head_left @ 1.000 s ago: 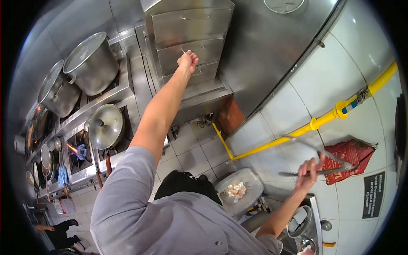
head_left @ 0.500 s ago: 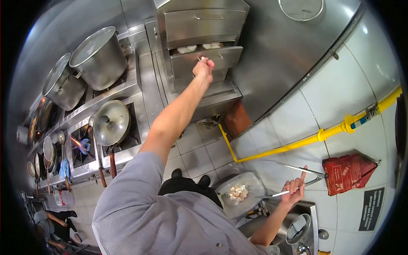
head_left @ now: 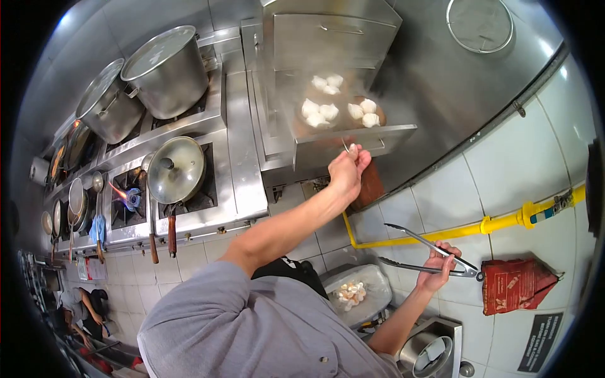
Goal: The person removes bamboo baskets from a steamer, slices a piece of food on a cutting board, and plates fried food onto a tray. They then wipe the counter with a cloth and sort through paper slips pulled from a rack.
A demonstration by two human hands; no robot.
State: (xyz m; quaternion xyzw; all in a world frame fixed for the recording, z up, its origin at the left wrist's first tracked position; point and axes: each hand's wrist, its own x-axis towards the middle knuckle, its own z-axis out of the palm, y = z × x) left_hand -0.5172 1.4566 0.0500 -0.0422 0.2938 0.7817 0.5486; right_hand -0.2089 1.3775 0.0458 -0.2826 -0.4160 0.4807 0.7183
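Note:
My left hand (head_left: 350,170) is closed round the handle (head_left: 380,145) of a pulled-out steamer drawer (head_left: 312,151). Inside the drawer, white dumplings (head_left: 319,112) sit in small groups on round brownish bases, with steam over them. In my right hand (head_left: 439,264) is a pair of metal tongs (head_left: 470,273), its arms spread and pointing left, nothing between the tips. Below the tongs stands a pale bin (head_left: 376,291) with light-coloured scraps in it.
On the stove at left are a lidded pan (head_left: 176,173), tall pots (head_left: 167,75) and a lit burner (head_left: 129,197). A yellow pipe (head_left: 441,236) runs along the wall, near a red bag (head_left: 513,286). Another person (head_left: 82,305) is at lower left.
My left hand has drawn the drawer outward, and the dumplings now show fully with steam rising. The tongs have turned in my right hand, both tips now pointing left. The view has shifted.

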